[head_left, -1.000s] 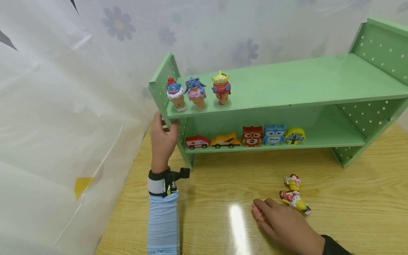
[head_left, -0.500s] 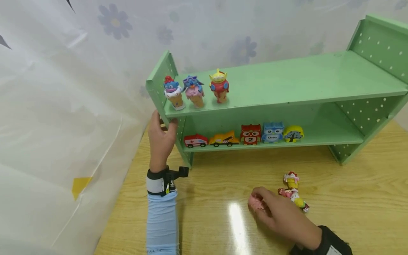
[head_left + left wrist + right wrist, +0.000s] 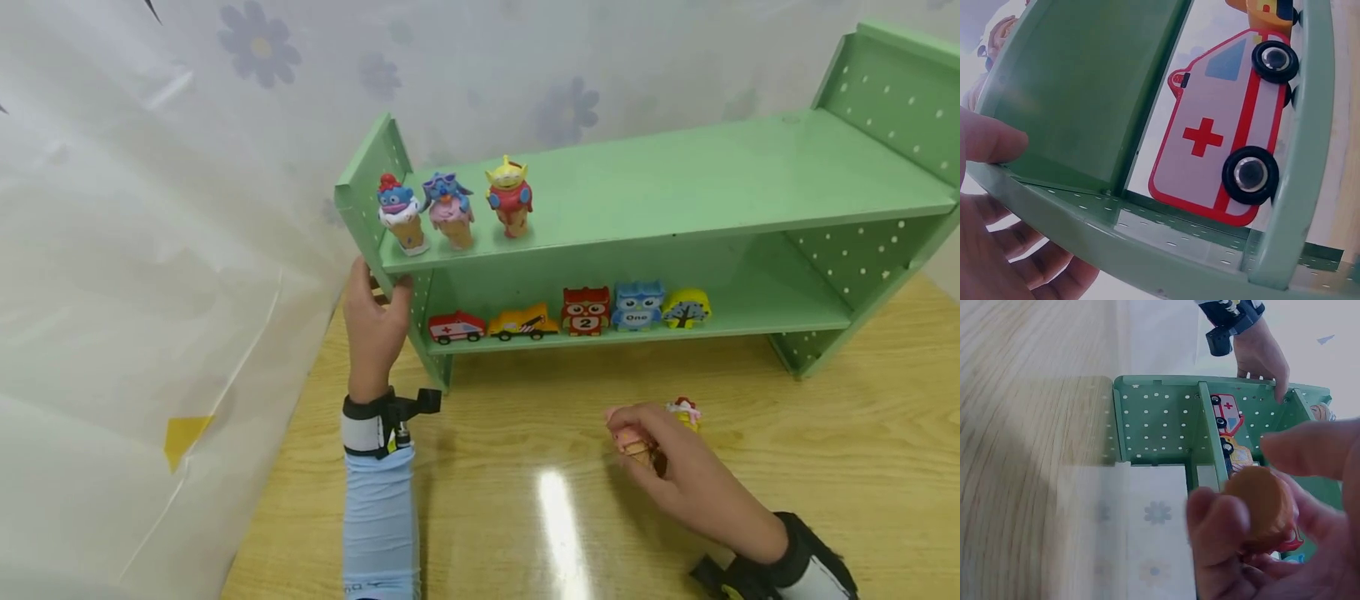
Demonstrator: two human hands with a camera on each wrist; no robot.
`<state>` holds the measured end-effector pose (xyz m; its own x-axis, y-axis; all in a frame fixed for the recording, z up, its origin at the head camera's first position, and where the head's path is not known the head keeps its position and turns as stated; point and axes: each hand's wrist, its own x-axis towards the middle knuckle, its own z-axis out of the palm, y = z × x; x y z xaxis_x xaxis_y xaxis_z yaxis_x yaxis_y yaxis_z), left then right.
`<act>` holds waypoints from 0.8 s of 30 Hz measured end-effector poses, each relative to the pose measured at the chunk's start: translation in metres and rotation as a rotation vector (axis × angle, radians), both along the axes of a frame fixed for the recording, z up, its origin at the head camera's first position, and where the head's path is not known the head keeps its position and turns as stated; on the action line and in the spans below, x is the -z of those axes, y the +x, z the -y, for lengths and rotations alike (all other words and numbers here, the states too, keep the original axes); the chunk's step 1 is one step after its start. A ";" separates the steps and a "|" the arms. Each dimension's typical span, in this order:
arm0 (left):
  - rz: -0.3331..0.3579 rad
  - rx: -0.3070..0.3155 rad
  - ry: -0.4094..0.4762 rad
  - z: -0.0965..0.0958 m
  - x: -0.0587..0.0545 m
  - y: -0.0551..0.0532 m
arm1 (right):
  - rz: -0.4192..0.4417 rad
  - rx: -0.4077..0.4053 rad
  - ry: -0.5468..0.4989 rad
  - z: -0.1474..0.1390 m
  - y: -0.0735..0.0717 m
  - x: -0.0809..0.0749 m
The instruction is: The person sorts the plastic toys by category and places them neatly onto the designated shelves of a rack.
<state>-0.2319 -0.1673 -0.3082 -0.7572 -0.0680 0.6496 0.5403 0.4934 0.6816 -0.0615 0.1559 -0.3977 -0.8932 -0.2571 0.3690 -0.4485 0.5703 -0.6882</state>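
Note:
My left hand (image 3: 372, 337) grips the left side panel of a green two-tier shelf (image 3: 675, 192). In the left wrist view its thumb (image 3: 997, 140) lies on the inner side of the panel, with the other fingers outside. My right hand (image 3: 697, 483) holds a pink ice-cream-cone figurine (image 3: 634, 443) between thumb and fingers, in front of the shelf. The right wrist view shows the figurine's round tan base (image 3: 1259, 503) facing the camera. Behind this hand another ice-cream figurine (image 3: 684, 412) peeks out on the table; the rest there is hidden.
On the top tier, at the left, stand a blue-headed cone figurine (image 3: 401, 212), a blue-eared one (image 3: 450, 210) and a yellow-headed one (image 3: 510, 198). The lower tier carries a toy ambulance (image 3: 457, 327), tow truck (image 3: 523, 322), red owl (image 3: 586, 312), blue owl (image 3: 637, 307) and tree block (image 3: 686, 308).
My right hand has picked up the pink figurine and moved it toward the shelf and slightly right, now covering most of the figurines lying behind. My left hand keeps its grip on the panel.

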 end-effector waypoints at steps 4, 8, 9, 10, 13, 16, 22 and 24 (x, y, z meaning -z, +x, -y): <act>-0.001 -0.004 -0.003 -0.001 -0.001 0.000 | 0.017 0.082 -0.077 0.000 -0.002 -0.003; 0.004 -0.001 0.001 -0.001 0.000 0.000 | -0.025 0.120 -0.150 -0.001 -0.004 -0.010; 0.004 -0.001 0.001 0.000 0.000 0.000 | -0.026 0.119 -0.168 -0.001 -0.004 -0.012; 0.004 0.000 0.002 0.000 0.000 0.000 | -0.024 0.121 -0.178 -0.002 -0.004 -0.014; 0.004 0.004 0.005 0.000 0.000 0.000 | -0.017 0.132 -0.180 -0.003 -0.004 -0.018; 0.002 0.007 0.006 0.000 0.000 0.001 | -0.038 0.165 -0.166 -0.003 -0.004 -0.020; -0.010 0.002 0.001 -0.001 0.000 0.001 | -0.097 0.226 -0.206 -0.006 -0.006 -0.022; -0.012 0.000 -0.002 -0.001 0.000 0.001 | -0.114 0.237 -0.223 -0.007 -0.007 -0.023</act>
